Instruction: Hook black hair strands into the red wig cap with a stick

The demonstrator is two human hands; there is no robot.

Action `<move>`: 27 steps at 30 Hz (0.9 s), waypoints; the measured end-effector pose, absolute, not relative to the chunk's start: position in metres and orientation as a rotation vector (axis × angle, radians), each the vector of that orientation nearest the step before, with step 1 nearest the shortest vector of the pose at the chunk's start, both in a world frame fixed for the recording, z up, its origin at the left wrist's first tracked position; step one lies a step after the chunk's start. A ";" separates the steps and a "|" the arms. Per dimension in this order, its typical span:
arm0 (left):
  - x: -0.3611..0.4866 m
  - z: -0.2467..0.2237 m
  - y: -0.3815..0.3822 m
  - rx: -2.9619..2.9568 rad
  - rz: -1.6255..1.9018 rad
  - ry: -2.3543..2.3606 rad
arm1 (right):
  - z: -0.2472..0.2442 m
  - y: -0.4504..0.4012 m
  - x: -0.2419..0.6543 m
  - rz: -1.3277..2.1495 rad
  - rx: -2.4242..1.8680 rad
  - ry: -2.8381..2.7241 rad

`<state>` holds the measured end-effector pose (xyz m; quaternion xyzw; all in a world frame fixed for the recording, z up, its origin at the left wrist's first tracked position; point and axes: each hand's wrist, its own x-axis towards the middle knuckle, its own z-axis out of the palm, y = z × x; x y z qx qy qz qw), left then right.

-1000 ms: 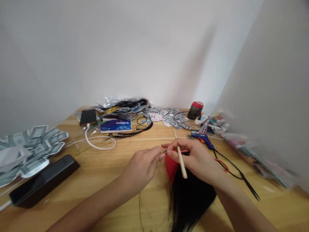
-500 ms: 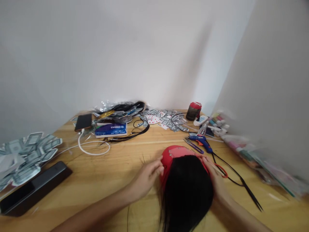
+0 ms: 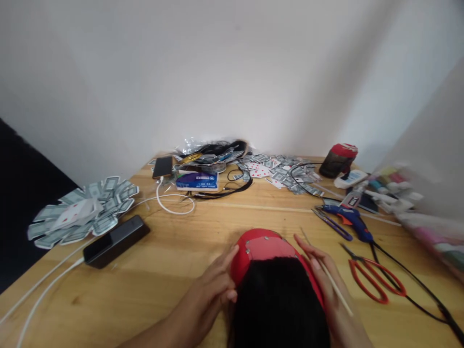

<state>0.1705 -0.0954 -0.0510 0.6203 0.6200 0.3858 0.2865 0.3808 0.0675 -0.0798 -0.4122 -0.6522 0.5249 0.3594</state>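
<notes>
A red rounded head form (image 3: 237, 263) stands at the near middle of the table. Long black hair (image 3: 281, 304) covers its near side, below a lighter red patch (image 3: 271, 246) edged with small metallic dots. My left hand (image 3: 213, 287) holds the form's left side, its fingers laid along the red surface. Against the opposite side rests my right hand (image 3: 324, 275), which also grips a thin pale stick (image 3: 337, 290) that points up and away between its fingers. The lower part of the form is hidden by the hair and the frame's bottom edge.
To the right lie red-handled scissors (image 3: 377, 278), purple snips (image 3: 332, 223) and a blue glue gun (image 3: 350, 220) with its black cord. Banknote-patterned cards (image 3: 105, 203) and a black power bank (image 3: 116, 241) are at left. Scattered cards (image 3: 290, 171) lie at the back.
The whole view has swung left, so the table things appear further right. The head form sits slightly lower in view. My right hand now shows the stick, and the scissors are uncovered.
</notes>
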 end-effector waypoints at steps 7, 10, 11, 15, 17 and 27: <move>0.178 -0.052 -0.079 2.089 0.932 1.456 | -0.045 0.089 0.390 0.998 -0.742 -2.080; 0.189 -0.070 -0.077 2.263 0.903 1.327 | -0.020 0.097 0.380 0.876 -0.566 -2.370; 0.193 -0.077 -0.077 2.287 0.928 1.303 | -0.013 0.098 0.374 0.844 -0.499 -2.442; 0.200 -0.087 -0.081 2.260 1.095 1.278 | 0.003 0.096 0.353 0.757 -0.182 -2.644; 0.193 -0.074 -0.084 2.245 1.198 1.241 | 0.003 0.091 0.350 0.665 -0.064 -2.692; 0.158 -0.035 -0.061 2.273 1.163 1.617 | -0.010 0.074 0.374 0.110 0.174 -2.755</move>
